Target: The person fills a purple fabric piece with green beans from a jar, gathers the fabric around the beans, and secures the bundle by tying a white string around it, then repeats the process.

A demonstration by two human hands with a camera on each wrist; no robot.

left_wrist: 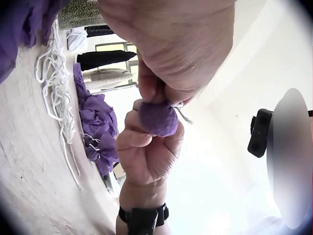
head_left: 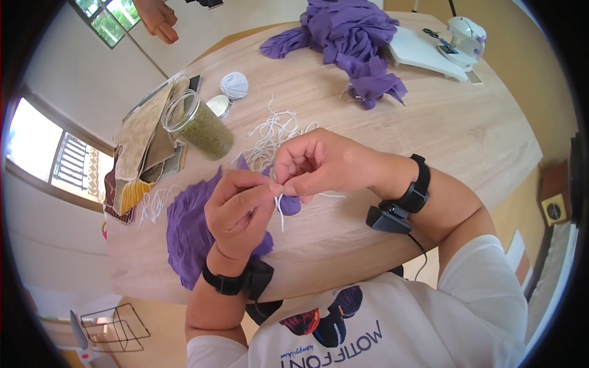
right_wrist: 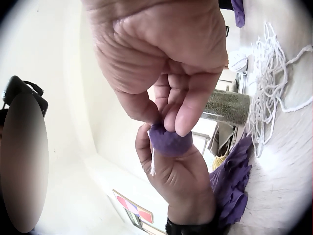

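A small rounded bundle of purple cloth (head_left: 289, 205) is held between the two hands above the table's near part; it shows closely in the left wrist view (left_wrist: 158, 119) and the right wrist view (right_wrist: 171, 140). White string (head_left: 281, 211) hangs from its gathered neck. The left hand (head_left: 239, 211) pinches at the neck and string with thumb and forefinger. Against it, the right hand (head_left: 325, 162) pinches the same spot from the other side. Their fingertips nearly meet and hide the string's wrap. More purple cloth (head_left: 190, 227) lies under and beside the left hand.
Loose white strings (head_left: 273, 132) lie beyond the hands. A jar of green grains (head_left: 208, 132), a yarn ball (head_left: 234, 85) and fabric samples (head_left: 144, 138) stand at left. Purple cloth (head_left: 350, 30) and a small sewing machine (head_left: 466, 43) are at the back. Another person's hand (head_left: 158, 21) shows top left.
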